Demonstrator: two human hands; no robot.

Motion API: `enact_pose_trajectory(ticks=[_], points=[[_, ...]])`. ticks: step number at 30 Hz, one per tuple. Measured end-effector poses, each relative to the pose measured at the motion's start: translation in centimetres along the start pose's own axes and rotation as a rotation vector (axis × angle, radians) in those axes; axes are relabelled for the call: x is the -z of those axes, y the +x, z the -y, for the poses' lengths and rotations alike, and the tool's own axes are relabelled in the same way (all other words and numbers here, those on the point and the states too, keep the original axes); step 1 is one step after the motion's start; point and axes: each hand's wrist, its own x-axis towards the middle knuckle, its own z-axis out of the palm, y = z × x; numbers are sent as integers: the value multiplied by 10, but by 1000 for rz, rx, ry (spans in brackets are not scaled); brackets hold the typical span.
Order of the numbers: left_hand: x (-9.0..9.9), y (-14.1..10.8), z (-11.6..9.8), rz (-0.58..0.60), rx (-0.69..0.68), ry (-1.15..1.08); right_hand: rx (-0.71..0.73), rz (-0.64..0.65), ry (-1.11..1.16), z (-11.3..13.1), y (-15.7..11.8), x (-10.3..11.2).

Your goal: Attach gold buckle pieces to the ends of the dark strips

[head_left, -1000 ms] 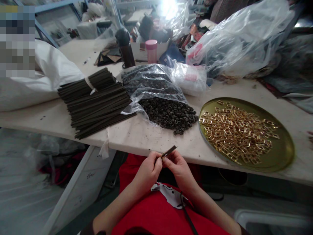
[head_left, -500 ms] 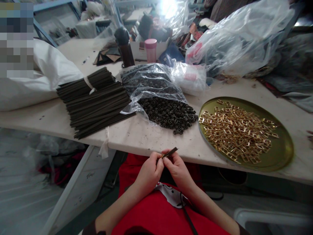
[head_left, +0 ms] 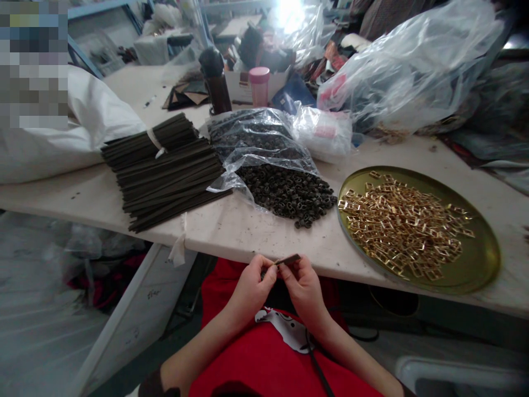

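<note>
Overexposed light source (head_left: 290, 14) at top centre, glare on clear plastic bag (head_left: 258, 135), deep shadow beneath tabletop (head_left: 231, 231), blurred periphery.

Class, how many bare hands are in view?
2: left hand and right hand, close together at the front of the table, both gripping a dark strip; others may be hidden.

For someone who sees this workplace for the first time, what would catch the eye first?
Probably the gold-coloured metal pieces, heaped in the tray at the right of the table. Then the red clothing, below the left hand and right hand, which pinch a dark strip.
</note>
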Motion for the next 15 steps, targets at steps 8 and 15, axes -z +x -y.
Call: enact_pose_trajectory(ticks=[8, 15], points=[[2, -5, 0, -76, 2, -20, 280, 82, -128, -10, -9, 3], [4, -6, 4, -89, 14, -53, 120, 125, -13, -2, -9, 0]])
